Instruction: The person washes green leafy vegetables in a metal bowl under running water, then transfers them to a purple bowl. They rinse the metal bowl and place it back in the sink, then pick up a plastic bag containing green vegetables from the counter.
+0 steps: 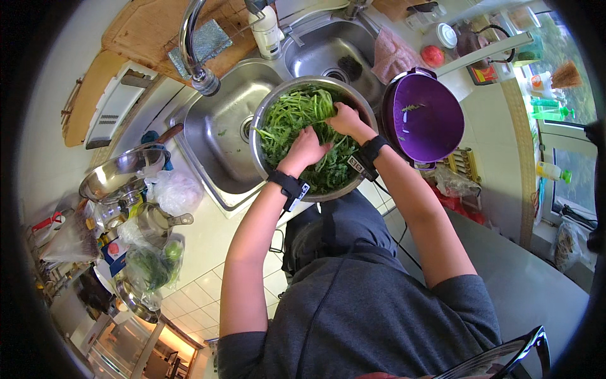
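Note:
A large stainless steel bowl (256, 149) full of leafy greens with green stems (291, 109) rests over the front edge of a double sink. My right hand (346, 118) is at the bowl's right side, its fingers closed around a bundle of the stems. Over the middle of the greens lies my left hand (307, 149), fingertips down among the leaves; whether it grips any is hidden. Both wrists wear black straps with small devices. Beside the bowl on the right, a purple basin (426, 118) holds a few leaf scraps.
The left sink basin (213, 137) has small leaf bits in it. A chrome faucet (206, 83) arches over it. A white pump bottle (266, 35) stands behind. Left are a steel pan (125, 173) and plastic bags (175, 192); a pink cloth (393, 54) hangs by the right basin.

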Motion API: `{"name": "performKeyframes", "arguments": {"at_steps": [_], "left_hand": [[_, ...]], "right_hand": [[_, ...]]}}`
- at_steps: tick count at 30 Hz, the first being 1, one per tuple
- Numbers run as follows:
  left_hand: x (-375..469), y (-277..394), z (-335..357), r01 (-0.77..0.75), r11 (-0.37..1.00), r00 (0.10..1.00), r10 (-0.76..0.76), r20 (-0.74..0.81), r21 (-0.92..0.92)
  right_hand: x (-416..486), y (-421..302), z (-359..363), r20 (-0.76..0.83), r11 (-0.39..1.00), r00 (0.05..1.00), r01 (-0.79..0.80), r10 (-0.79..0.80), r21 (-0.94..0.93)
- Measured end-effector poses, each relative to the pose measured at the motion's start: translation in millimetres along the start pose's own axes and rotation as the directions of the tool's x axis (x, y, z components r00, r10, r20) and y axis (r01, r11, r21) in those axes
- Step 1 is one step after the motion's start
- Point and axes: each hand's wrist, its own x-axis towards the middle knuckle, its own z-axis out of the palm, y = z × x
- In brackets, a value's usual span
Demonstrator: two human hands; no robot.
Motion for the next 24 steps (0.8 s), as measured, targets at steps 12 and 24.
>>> {"name": "performKeyframes", "arguments": {"at_steps": [12, 24], "left_hand": [[40, 6, -7, 0.076, 0.532, 0.997, -0.045, 0.061, -0.843], [-27, 19, -52, 0.004, 0.963, 0.992, 0.031, -0.126, 0.268]], "right_hand": [[-28, 30, -10, -0.057, 0.759, 0.995, 0.102, -0.085, 0.643], [-95, 16, -57, -0.191, 0.964, 0.964, 0.216, -0.185, 0.157]]}}
